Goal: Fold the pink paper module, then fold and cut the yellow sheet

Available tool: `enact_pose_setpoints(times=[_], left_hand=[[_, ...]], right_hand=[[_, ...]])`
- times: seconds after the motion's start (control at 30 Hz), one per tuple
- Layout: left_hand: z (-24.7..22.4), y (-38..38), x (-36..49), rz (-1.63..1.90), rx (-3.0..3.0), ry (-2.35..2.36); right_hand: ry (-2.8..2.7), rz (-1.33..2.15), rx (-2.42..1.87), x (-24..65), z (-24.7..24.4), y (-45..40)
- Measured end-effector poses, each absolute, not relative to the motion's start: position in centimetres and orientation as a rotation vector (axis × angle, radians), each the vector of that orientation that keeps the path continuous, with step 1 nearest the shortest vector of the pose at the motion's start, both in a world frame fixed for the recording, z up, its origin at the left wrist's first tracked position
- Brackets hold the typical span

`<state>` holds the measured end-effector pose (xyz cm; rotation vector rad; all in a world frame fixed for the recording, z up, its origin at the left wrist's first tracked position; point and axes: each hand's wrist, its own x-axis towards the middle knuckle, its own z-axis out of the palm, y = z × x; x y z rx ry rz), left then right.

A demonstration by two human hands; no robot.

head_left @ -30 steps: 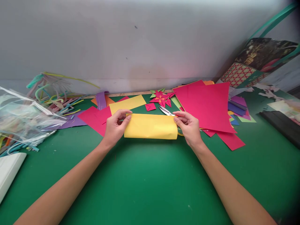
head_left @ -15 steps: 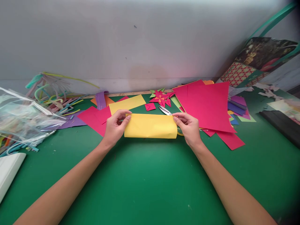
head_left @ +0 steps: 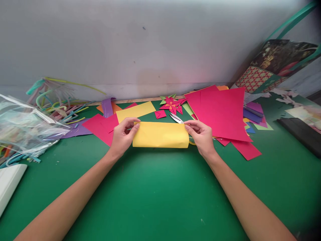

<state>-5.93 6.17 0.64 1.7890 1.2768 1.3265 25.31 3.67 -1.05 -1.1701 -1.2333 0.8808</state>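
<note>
A yellow sheet of paper (head_left: 160, 135), bent over on itself with a rounded lower edge, is stretched between my two hands above the green table. My left hand (head_left: 124, 135) pinches its upper left corner between thumb and fingers. At the upper right corner, my right hand (head_left: 200, 135) grips it the same way. Behind the paper lies a pair of scissors (head_left: 176, 118), blades pointing to the upper left; the sheet and my right hand partly cover its yellow handles. A small folded red paper square (head_left: 160, 114) and a red paper star flower (head_left: 172, 105) rest just beyond.
Large red sheets (head_left: 220, 113) are piled at the right back, near a patterned bag (head_left: 260, 75). Red, purple and yellow (head_left: 135, 112) paper pieces lie at the left back. A clear plastic bag (head_left: 30, 117) and pipe cleaners (head_left: 72, 112) occupy the far left. A black object (head_left: 301, 135) sits right.
Almost nothing differs. Both hands keep hold of the folded yellow paper in the same place, and the whole view has shifted very slightly.
</note>
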Motion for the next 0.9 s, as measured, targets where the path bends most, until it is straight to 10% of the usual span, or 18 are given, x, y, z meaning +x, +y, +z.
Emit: enact_pose_setpoints(times=[0.9], left_hand=[[0.73,6.02,-5.92,1.341,1.795,1.289]], right_hand=[[-1.253,0.859,-1.185,25.32,-0.8,3.48]])
